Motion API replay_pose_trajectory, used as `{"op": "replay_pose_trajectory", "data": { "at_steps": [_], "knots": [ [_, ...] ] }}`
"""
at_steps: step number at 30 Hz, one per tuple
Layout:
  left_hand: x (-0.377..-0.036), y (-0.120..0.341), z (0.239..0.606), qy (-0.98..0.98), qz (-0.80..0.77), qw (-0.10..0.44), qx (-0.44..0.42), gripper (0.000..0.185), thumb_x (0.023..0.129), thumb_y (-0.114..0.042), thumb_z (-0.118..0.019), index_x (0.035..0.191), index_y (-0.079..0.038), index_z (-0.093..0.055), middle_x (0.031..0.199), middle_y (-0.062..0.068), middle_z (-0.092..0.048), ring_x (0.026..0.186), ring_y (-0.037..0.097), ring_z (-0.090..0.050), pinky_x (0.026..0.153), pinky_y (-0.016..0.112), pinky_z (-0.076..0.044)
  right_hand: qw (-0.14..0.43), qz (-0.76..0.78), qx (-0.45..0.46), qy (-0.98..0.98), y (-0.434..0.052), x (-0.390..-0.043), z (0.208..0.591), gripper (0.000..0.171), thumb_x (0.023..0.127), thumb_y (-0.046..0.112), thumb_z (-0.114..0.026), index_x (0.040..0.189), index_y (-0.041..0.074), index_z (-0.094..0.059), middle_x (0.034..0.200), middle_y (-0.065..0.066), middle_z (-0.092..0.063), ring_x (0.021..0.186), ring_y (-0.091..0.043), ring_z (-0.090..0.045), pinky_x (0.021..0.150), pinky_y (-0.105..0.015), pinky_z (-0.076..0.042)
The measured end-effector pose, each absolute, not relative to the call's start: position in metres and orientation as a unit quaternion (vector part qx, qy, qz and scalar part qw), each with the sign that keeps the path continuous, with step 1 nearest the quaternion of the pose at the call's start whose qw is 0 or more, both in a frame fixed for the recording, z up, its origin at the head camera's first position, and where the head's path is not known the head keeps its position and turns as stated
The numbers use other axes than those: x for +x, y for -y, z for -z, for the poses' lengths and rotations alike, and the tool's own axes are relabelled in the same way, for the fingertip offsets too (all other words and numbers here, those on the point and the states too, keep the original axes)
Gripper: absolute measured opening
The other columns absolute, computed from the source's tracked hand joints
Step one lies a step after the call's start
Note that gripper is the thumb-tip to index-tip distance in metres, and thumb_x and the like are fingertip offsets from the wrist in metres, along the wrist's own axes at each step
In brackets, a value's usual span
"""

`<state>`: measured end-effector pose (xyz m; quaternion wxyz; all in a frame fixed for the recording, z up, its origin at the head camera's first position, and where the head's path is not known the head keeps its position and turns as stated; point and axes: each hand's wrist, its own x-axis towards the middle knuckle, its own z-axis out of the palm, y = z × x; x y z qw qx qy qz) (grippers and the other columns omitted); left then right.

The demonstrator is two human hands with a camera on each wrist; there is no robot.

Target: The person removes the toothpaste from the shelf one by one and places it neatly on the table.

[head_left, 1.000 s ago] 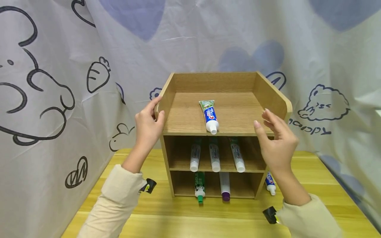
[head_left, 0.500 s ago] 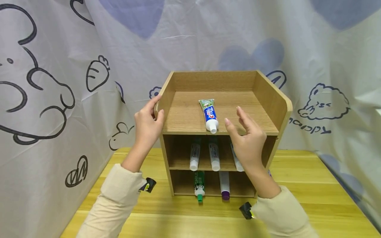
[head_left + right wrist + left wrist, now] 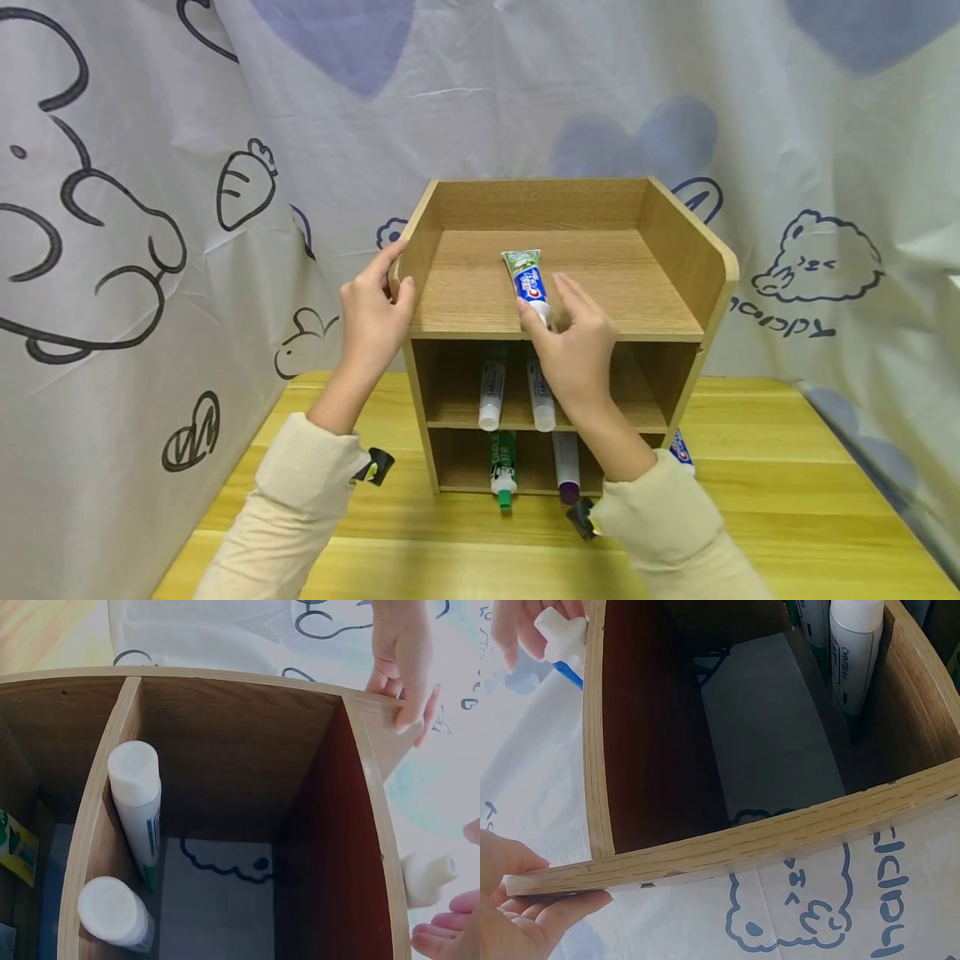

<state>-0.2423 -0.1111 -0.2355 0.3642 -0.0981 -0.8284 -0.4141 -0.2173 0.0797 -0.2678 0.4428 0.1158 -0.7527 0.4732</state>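
Note:
A small wooden desktop shelf (image 3: 682, 250) stands on the table. My left hand (image 3: 375, 304) grips the front edge of its left side panel; in the left wrist view the thumb and fingers of that hand (image 3: 525, 919) lie on opposite faces of the panel. On the top tier lies a blue, green and white Crest toothpaste tube (image 3: 529, 282), cap toward me. My right hand (image 3: 581, 354) is spread around its capped end, thumb on the left and fingers on the right. In the right wrist view a gap shows between the fingers (image 3: 450, 930) and the white cap (image 3: 427, 879).
White toothpaste tubes (image 3: 491, 396) lie on the middle tier, one hidden behind my right hand. The bottom tier holds a green Darlie tube (image 3: 503, 467) and a purple-capped tube (image 3: 567, 467). Another Crest tube (image 3: 681, 452) lies right of the shelf. Printed cloth (image 3: 480, 100) hangs behind.
My right hand has moved left from the shelf's right side to the Crest tube on top. The left hand keeps its hold on the panel; the tube has not visibly moved.

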Motion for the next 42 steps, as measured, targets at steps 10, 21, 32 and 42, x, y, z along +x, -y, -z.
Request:
{"op": "replay_pose_trajectory", "data": {
  "at_steps": [10, 21, 32, 42],
  "knots": [
    [-0.243, 0.111, 0.237, 0.83, 0.409, 0.363, -0.105, 0.042, 0.085, 0.002, -0.053, 0.126, -0.006, -0.057, 0.055, 0.01, -0.047, 0.048, 0.016, -0.036, 0.042, 0.018, -0.028, 0.426, -0.464, 0.111, 0.769, -0.07, -0.227, 0.273, 0.045, 0.076, 0.016, -0.075, 0.111, -0.009, -0.063, 0.102, -0.023, -0.067, 0.087, -0.031, -0.064, 0.069, -0.039, -0.056],
    [-0.244, 0.112, 0.238, 0.828, 0.4, 0.376, -0.111, 0.042, 0.084, 0.003, -0.053, 0.125, -0.004, -0.058, 0.052, 0.009, -0.043, 0.047, 0.015, -0.032, 0.042, 0.019, -0.025, 0.429, -0.437, 0.077, 0.787, -0.064, -0.228, 0.277, 0.055, 0.073, 0.013, -0.077, 0.117, -0.012, -0.057, 0.112, -0.028, -0.062, 0.1, -0.036, -0.063, 0.084, -0.041, -0.054],
    [-0.245, 0.112, 0.241, 0.823, 0.399, 0.387, -0.12, 0.043, 0.082, 0.004, -0.053, 0.124, -0.003, -0.058, 0.053, 0.012, -0.046, 0.047, 0.016, -0.033, 0.042, 0.019, -0.026, 0.383, -0.397, 0.069, 0.831, -0.074, -0.225, 0.269, 0.052, 0.075, 0.009, -0.074, 0.119, -0.012, -0.056, 0.106, -0.03, -0.064, 0.081, -0.034, -0.067, 0.064, -0.04, -0.057],
    [-0.246, 0.111, 0.241, 0.821, 0.391, 0.397, -0.122, 0.042, 0.082, 0.004, -0.053, 0.123, -0.002, -0.058, 0.053, 0.012, -0.046, 0.049, 0.017, -0.033, 0.045, 0.02, -0.026, 0.364, -0.404, 0.079, 0.835, -0.088, -0.231, 0.26, 0.043, 0.075, 0.006, -0.07, 0.114, -0.008, -0.062, 0.102, -0.027, -0.066, 0.08, -0.034, -0.067, 0.066, -0.042, -0.057]
  ]
}}
